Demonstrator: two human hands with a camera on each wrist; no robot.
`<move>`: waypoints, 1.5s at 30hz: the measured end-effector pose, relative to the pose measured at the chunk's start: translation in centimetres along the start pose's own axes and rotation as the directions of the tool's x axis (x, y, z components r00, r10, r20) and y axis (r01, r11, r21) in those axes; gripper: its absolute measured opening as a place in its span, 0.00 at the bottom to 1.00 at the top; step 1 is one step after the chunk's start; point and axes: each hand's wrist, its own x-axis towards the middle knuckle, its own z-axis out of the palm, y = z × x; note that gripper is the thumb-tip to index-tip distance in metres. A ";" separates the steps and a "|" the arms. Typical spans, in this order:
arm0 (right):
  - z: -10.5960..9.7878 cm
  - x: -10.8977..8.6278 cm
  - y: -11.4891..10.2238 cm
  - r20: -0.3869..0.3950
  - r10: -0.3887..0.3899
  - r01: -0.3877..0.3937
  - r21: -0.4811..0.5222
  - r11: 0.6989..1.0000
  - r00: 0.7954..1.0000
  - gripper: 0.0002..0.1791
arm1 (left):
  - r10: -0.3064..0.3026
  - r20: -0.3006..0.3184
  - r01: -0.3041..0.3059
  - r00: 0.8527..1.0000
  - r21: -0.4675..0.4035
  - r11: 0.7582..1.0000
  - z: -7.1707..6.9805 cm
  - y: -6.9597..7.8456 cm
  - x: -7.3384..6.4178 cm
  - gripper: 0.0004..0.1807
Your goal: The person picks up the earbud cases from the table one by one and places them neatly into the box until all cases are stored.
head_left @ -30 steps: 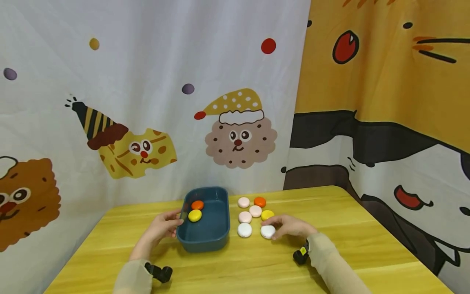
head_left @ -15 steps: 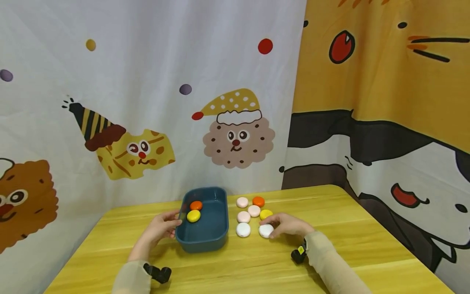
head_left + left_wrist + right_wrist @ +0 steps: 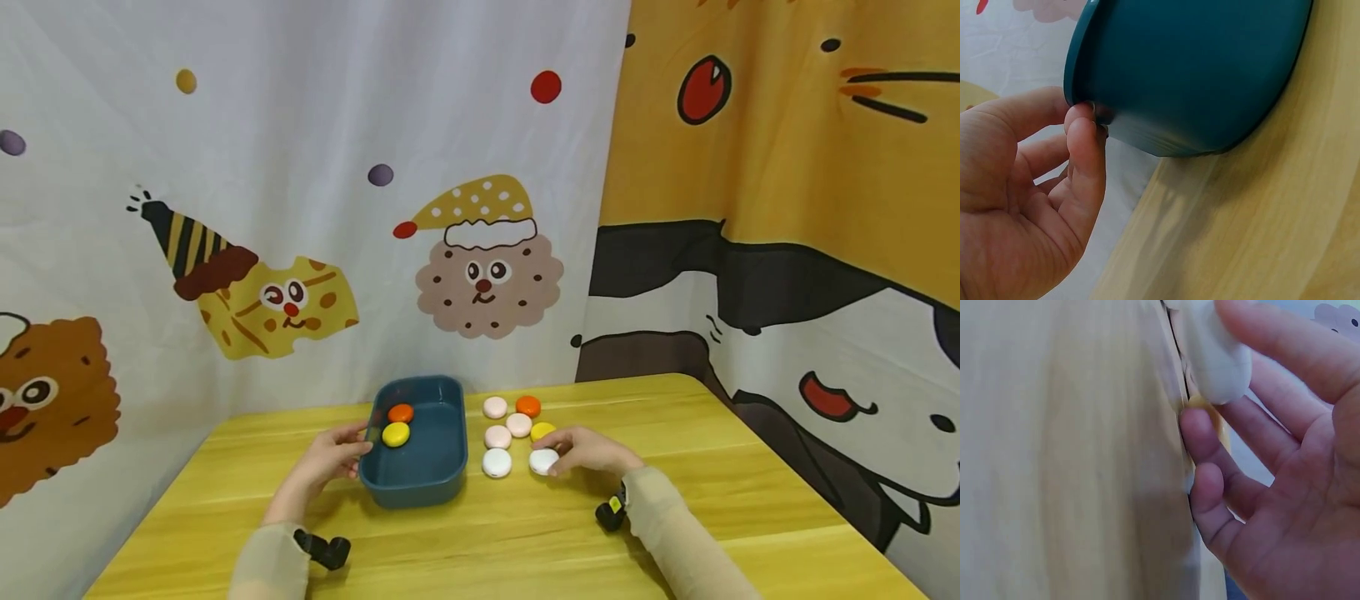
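Note:
My left hand point(image 3: 330, 457) grips the left side of a blue-green rectangular tub point(image 3: 412, 497), thumb and fingertips at its rim, as the left wrist view also shows. Inside the tub lie an orange disc point(image 3: 401, 413) and a yellow disc point(image 3: 396, 434), both smooth and rounded. To the right, my right hand point(image 3: 592, 451) pinches a rounded white disc point(image 3: 542, 462) between thumb and fingers. In the right wrist view the white disc point(image 3: 1216, 359) sits between them, close to the tabletop. A second yellow disc point(image 3: 542, 430) lies just behind it, partly hidden by my fingers.
Between tub and right hand lie another white disc point(image 3: 497, 462) and pale pink discs point(image 3: 498, 437). A second orange disc point(image 3: 528, 406) lies behind them. The wooden table point(image 3: 465, 558) ends at a cartoon-printed curtain point(image 3: 480, 100) at the back.
The head view shifts slightly. Both hands stay nearly still, the left at the tub and the right at the white disc.

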 end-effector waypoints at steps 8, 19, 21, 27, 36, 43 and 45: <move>-0.4 0.3 -0.4 -0.036 0.011 -0.011 0.001 1.000 0.999 0.26 | -0.001 0.014 0.001 1.000 0.005 1.000 -0.2 0.2 0.0 0.32; -1.3 0.5 -1.1 -0.042 -0.004 0.006 0.036 0.999 0.999 0.27 | -0.018 -0.026 0.018 0.999 0.005 1.000 0.1 -0.3 0.0 0.32; -1.8 0.7 -1.4 -0.031 -0.014 0.015 0.040 0.999 0.999 0.27 | -0.023 -0.028 0.023 0.999 0.004 1.000 0.1 -0.3 0.2 0.31; -3.4 1.0 -2.2 -0.024 -0.020 0.020 0.016 1.000 1.000 0.27 | -0.016 -0.012 0.016 1.000 0.004 1.000 0.2 0.0 0.4 0.32; -4.5 1.5 -4.1 -0.050 -0.024 0.024 0.003 1.000 0.998 0.26 | -0.009 -0.002 0.009 1.000 -0.011 1.000 0.0 0.0 0.2 0.32; -4.9 2.1 -5.1 -0.027 -0.032 0.033 0.026 0.999 0.999 0.26 | -0.022 -0.009 0.022 1.000 0.000 1.000 0.1 0.0 0.3 0.31; -4.9 2.3 -5.4 -0.031 -0.028 0.029 0.020 0.999 0.999 0.26 | -0.025 -0.014 0.024 1.000 -0.005 1.000 0.1 0.0 0.3 0.31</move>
